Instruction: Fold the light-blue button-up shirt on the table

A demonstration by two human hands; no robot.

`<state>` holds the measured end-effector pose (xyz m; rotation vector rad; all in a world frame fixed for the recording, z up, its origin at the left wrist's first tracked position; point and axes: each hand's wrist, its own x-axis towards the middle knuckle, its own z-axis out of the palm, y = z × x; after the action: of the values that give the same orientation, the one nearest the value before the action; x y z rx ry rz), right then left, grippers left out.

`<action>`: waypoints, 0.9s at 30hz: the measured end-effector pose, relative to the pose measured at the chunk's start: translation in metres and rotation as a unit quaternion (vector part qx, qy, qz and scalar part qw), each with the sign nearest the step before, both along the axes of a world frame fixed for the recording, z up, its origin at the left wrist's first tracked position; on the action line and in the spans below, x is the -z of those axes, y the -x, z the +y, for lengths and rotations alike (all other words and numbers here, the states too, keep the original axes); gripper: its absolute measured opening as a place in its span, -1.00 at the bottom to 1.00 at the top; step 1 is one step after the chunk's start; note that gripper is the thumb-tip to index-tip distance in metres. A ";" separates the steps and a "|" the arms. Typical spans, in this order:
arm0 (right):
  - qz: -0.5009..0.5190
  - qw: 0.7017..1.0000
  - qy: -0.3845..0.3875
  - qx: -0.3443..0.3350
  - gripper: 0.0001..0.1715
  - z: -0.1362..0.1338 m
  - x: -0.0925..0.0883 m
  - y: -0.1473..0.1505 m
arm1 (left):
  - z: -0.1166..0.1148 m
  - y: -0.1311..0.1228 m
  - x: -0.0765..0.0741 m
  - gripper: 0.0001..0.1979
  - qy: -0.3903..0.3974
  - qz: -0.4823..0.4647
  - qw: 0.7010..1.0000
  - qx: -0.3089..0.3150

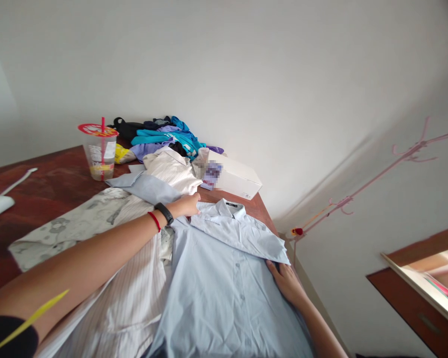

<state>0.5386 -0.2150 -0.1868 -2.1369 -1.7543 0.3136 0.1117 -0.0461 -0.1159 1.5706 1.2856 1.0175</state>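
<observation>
Dark wooden table [41, 189], pale blue shirt [216, 293] flat, buttoned, sleeve across its front.

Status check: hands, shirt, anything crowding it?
Left hand at collar edge of light blue button-up shirt, grip unclear. Right hand flat at its folded right edge. White striped shirt lies alongside, touching.

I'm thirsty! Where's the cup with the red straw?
In the head view, the cup stands far left on the table, beside the pile of colourful clothes, beyond the left hand.
</observation>
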 end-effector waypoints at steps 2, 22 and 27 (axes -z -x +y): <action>0.000 1.000 0.010 0.005 -0.14 0.000 0.000 -0.001 | -0.001 -0.001 -0.001 -0.54 -0.020 0.020 1.000 -0.009; -0.011 0.998 0.007 -0.061 -0.16 -0.001 0.000 -0.011 | -0.001 -0.003 0.001 -0.64 -0.028 0.324 0.942 0.079; -0.013 0.997 0.023 -0.070 -0.17 -0.011 -0.006 -0.015 | -0.004 -0.002 -0.004 -0.60 -0.067 0.351 0.930 0.082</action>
<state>0.5534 -0.2263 -0.1804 -2.0623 -1.9335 0.3691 0.1140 -0.0503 -0.1121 2.2224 1.5253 0.4396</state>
